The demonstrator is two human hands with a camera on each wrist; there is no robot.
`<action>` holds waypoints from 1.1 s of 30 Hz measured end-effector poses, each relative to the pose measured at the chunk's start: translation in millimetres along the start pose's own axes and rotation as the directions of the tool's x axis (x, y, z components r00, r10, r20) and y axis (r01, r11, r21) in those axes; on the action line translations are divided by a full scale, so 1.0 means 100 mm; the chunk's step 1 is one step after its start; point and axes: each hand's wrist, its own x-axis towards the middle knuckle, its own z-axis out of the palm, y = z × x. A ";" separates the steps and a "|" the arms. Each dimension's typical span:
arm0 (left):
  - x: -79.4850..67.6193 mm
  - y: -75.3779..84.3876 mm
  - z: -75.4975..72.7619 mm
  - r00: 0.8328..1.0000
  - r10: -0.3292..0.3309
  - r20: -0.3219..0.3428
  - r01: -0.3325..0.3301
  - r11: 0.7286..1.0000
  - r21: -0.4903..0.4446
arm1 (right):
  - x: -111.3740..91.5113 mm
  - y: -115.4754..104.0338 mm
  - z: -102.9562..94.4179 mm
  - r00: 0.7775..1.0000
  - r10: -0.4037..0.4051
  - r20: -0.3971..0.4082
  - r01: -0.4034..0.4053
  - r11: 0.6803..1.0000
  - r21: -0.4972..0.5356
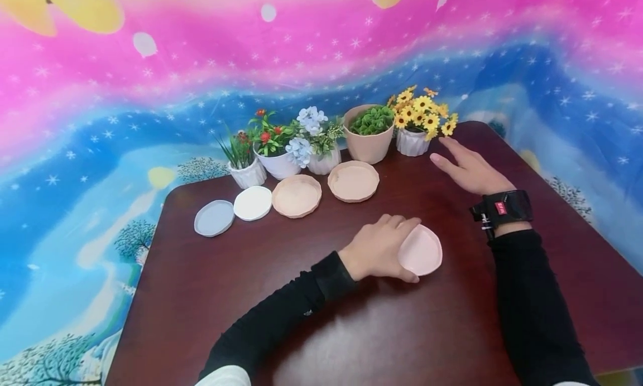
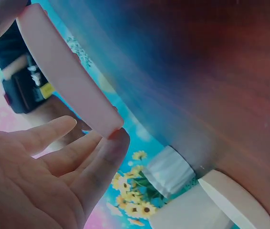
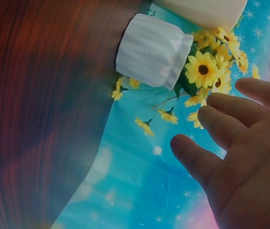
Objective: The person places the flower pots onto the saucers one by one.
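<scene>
My left hand (image 1: 379,249) grips a small pink saucer (image 1: 423,251) by its rim, thumb on the near side and fingers on the far side. In the left wrist view the pink saucer (image 2: 68,71) is seen edge-on, with small feet along its underside. To the right, my right hand (image 1: 474,168) reaches out with fingers extended and nothing in them. It is close to the white fluted pot (image 1: 413,143) of yellow flowers (image 1: 422,112). The right wrist view shows its spread fingers beside those flowers (image 3: 203,69).
Along the back stand a beige pot (image 1: 369,143) with green leaves and several white pots of plants. Before them lie a grey saucer (image 1: 214,218), a white saucer (image 1: 253,203) and two beige saucers (image 1: 296,196). A printed cloth (image 1: 301,46) hangs behind the dark table (image 1: 216,285).
</scene>
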 end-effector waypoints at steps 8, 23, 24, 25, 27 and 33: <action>-0.19 0.23 0.10 1.000 0.013 0.016 -0.014 0.999 0.044 | 0.02 -0.01 0.02 1.000 -0.007 0.019 0.007 1.000 -0.004; -0.08 0.28 0.23 0.998 -0.058 -0.016 0.059 0.997 0.040 | 0.05 -0.04 0.07 0.999 -0.017 0.037 0.017 1.000 0.000; -0.07 0.28 0.24 0.998 -0.062 -0.012 0.062 0.997 0.041 | 0.04 -0.03 0.06 0.999 -0.017 0.039 0.017 1.000 0.001; -0.06 0.28 0.25 0.998 -0.065 -0.008 0.066 0.997 0.040 | 0.04 -0.04 0.06 0.999 -0.015 0.041 0.015 1.000 0.002; -0.04 0.28 0.26 0.997 -0.071 -0.007 0.071 0.997 0.042 | 0.04 -0.04 0.05 0.999 -0.015 0.037 0.015 1.000 0.002; 0.00 0.31 0.30 0.997 -0.073 0.002 0.073 0.997 0.038 | 0.02 -0.03 0.01 1.000 -0.020 0.016 0.020 1.000 0.003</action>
